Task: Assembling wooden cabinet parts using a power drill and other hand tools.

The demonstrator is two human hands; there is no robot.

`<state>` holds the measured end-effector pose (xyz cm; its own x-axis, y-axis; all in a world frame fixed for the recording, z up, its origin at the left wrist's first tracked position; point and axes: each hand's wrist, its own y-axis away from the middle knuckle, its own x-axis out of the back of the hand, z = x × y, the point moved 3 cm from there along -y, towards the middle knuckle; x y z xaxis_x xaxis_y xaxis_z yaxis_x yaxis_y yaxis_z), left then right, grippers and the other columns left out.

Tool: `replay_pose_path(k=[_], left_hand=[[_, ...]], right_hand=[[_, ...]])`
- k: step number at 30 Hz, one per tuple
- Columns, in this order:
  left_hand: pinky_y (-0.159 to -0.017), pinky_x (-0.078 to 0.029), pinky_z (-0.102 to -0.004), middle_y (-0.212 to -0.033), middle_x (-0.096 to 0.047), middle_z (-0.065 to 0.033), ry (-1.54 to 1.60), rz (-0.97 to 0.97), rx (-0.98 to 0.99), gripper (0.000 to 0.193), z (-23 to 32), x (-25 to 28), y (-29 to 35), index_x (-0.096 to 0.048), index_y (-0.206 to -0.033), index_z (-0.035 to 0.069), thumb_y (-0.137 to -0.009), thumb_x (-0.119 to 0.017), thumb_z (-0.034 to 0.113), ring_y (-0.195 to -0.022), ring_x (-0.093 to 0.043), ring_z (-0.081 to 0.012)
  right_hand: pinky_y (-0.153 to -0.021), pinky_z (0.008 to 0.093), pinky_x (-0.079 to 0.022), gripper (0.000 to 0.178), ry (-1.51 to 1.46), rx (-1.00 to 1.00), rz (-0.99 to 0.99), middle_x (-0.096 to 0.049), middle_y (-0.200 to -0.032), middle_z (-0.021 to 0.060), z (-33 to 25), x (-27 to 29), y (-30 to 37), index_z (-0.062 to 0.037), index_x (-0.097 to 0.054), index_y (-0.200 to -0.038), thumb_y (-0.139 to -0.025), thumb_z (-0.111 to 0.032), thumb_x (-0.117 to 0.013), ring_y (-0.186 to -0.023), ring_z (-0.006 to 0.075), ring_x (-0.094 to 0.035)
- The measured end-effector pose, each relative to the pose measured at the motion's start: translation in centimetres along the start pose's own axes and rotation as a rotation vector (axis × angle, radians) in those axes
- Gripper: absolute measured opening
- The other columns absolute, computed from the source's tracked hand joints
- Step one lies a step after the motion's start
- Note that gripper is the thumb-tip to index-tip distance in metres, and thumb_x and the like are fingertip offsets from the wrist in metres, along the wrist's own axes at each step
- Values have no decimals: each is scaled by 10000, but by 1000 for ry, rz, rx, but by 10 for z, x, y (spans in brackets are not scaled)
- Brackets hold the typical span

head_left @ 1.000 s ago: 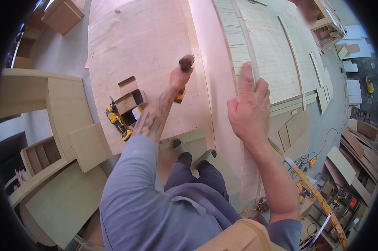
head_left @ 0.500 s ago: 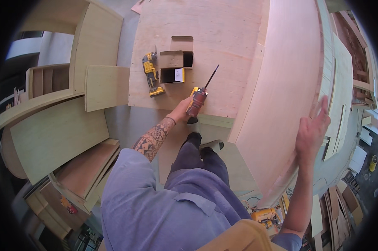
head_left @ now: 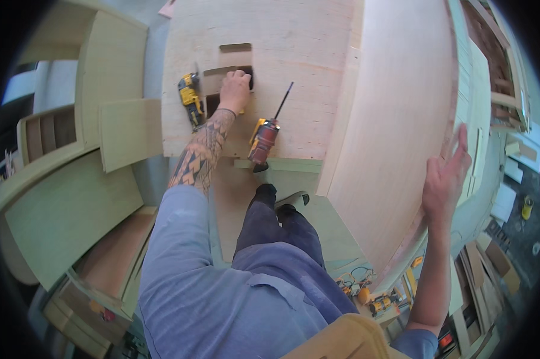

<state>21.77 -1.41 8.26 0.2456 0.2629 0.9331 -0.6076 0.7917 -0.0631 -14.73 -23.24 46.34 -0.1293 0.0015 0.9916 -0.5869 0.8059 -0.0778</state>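
My left hand (head_left: 235, 91) is over the cardboard boxes (head_left: 221, 73) on the plywood board, its fingers curled down at the dark opening. The fingertips are hidden, so what they hold does not show. Nearer me, at the board's front edge, a red and yellow cordless driver (head_left: 263, 142) with a long dark bit sits untouched. A yellow and black oscillating multi-tool (head_left: 190, 100) lies left of the boxes. On the right, my right hand (head_left: 442, 186) rests against the edge of a long pale wood panel (head_left: 395, 119), index finger and thumb stretched out.
Plywood cabinets and panels (head_left: 117, 78) stand along the left. Below the long panel are a yellow tool (head_left: 380, 305) and tangled cords. Wood offcuts (head_left: 476, 293) lean at the lower right. My feet are by the board's front edge.
My left hand has let go of the cordless driver and moved forward and left to the boxes. The whole view has shifted slightly left; my right hand stays at the panel edge.
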Motion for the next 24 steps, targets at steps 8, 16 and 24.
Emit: replay_pose_path(k=[8, 16, 24], left_hand=[[-952, -452, -470, -1040, -782, -12, -546, -349, 18, 243, -5, -37, -39, -802, -1013, 173, -972, -564, 194, -1135, -660, -228], [-928, -526, -492, -999, -775, -123, -334, -230, -5, 240, -11, -39, -45, -731, -1084, 175, -983, -517, 213, -1080, -714, -337], [-814, -572, -295, -993, -763, -15, 719, -393, 510, 291, -8, -11, -44, -794, -1156, 101, -964, -651, 265, -927, -708, -122]], right_hand=[[-1083, 491, -416, 761, -89, -50, 22, -515, -1280, 261, -3, 2, 1, -72, -327, -1608, -892, -124, -580, -1124, 427, -578], [-1037, 511, -461, 717, -5, -147, -65, -528, -1286, 266, -5, 11, -5, -43, -323, -1588, -929, -171, -576, -1166, 420, -570], [-965, 542, -474, 807, -75, -175, -112, -463, -1172, 284, -9, 12, -3, -11, -253, -1598, -864, -98, -577, -1061, 446, -545]])
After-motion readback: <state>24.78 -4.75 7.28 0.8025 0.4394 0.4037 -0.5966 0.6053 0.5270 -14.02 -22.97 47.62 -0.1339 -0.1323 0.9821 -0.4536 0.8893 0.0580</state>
